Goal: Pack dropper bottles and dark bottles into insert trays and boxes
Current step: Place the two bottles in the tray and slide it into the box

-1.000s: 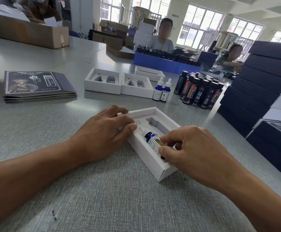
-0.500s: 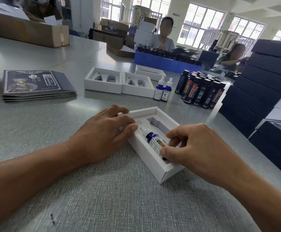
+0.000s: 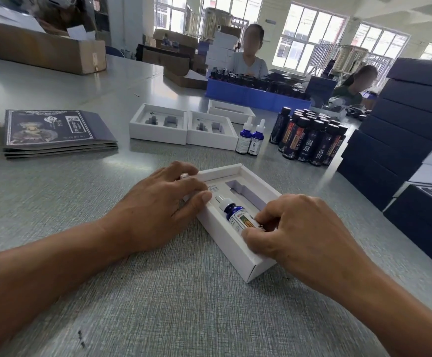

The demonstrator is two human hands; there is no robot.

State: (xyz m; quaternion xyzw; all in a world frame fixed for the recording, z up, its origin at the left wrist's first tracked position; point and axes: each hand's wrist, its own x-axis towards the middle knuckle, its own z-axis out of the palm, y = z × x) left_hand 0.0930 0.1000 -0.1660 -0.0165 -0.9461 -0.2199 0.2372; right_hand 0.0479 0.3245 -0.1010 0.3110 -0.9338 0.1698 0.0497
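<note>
One dropper bottle (image 3: pixel 236 215) is being seated in the near insert tray (image 3: pixel 246 264).
Left hand (image 3: pixel 158 204) lies flat, steadying the tray's 9 o'clock edge; right hand (image 3: pixel 294 228) pinches the bottle into its slot. Next, likely: fill the empty slot (image 3: pixel 246 193); spare droppers (image 3: pixel 249 137) and dark bottles (image 3: pixel 310 137) wait at 1 o'clock, path unobstructed.

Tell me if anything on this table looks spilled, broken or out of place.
Nothing stands out. The dropper bottle lies in its slot in the white tray, and the other bottles stand upright.
</note>
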